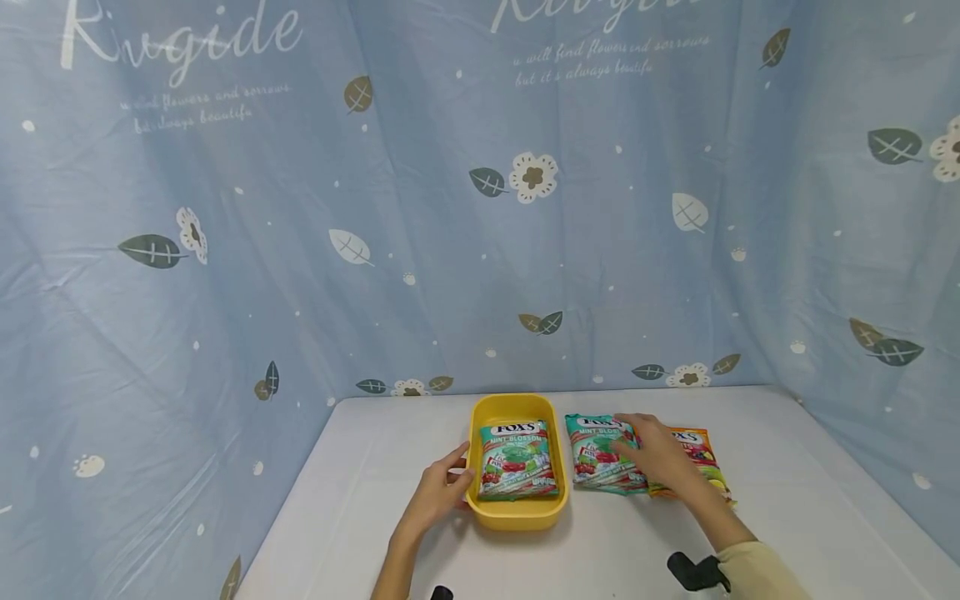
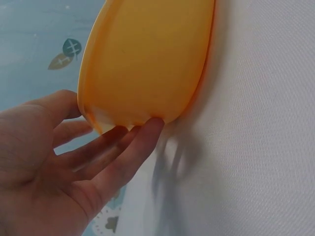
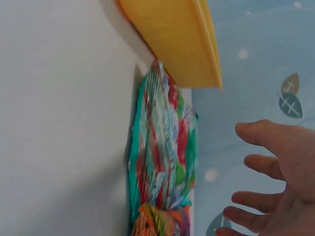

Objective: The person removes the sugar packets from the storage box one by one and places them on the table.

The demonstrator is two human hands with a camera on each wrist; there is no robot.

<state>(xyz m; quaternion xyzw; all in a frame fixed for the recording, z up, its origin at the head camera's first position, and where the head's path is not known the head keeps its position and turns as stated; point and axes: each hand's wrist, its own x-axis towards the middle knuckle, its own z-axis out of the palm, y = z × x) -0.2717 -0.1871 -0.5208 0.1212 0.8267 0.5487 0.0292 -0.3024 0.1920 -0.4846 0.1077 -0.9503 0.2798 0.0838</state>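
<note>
A yellow plastic basin stands on the table with a green FOX'S Mint Blossom candy bag lying face up inside it. My left hand grips the basin's left side, with thumb at the rim and fingertips against the outer wall. To the right of the basin lies a second Mint Blossom bag, also seen from its side. Above that bag's right part hovers my right hand, fingers spread and apart from it in the right wrist view. An orange FOX'S bag is partly hidden behind this hand.
The white table reaches back to a blue printed curtain, which also hangs along both sides. A black device sits at my right wrist, near the cream sleeve.
</note>
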